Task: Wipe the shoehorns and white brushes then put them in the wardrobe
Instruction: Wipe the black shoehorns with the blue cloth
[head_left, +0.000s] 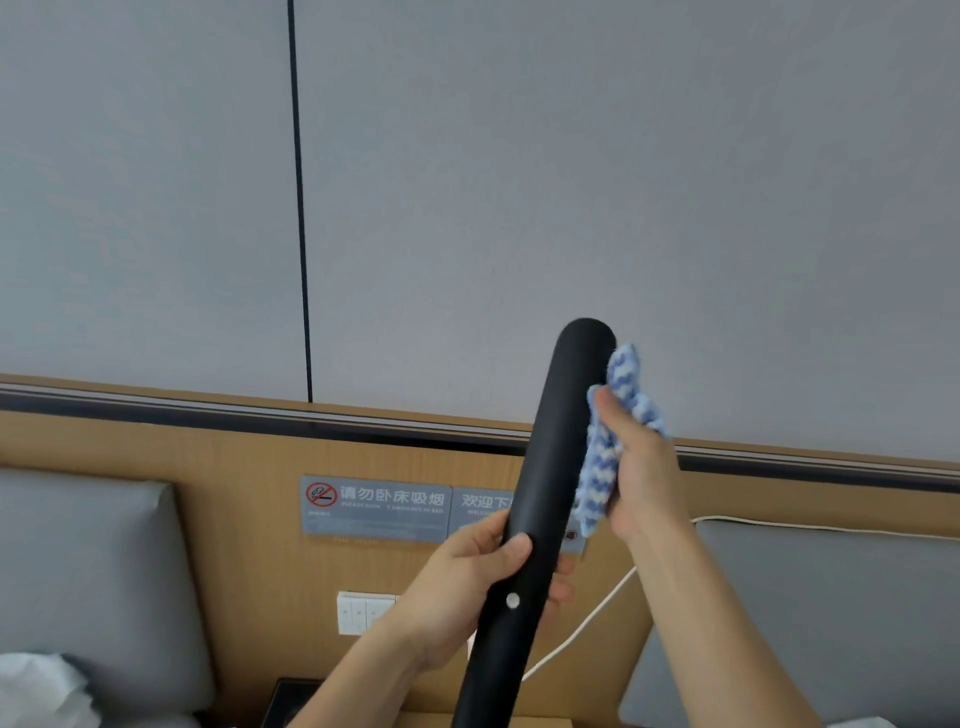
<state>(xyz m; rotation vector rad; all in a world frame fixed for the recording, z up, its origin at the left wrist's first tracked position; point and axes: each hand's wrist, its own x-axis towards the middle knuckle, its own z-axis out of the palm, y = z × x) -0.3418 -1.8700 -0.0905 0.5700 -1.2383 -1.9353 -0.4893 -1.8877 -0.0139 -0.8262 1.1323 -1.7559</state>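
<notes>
While the black shoehorn (540, 483) stands tilted in front of the headboard (208, 483), the left hand (467, 587) clamps its lower half and the right hand (639, 467) presses a blue-white cloth (608, 441) against its upper edge. Wiping is underway; next, probably, comes a stroke down its length.

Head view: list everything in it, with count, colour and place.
shoehorn: one, black, centre, tilted upward
cloth: one, blue and white, against the shoehorn's upper right side
wall: grey, upper half, dark vertical seam
wooden panel: one, tan, across the lower half
signs: two, grey, side by side on the wooden panel
switch plate: one, white, below the signs
cable: one, white, right of the shoehorn
padded panels: two, grey, lower left and lower right
left hand: grips the shoehorn low down
right hand: holds the cloth to the shoehorn
</notes>
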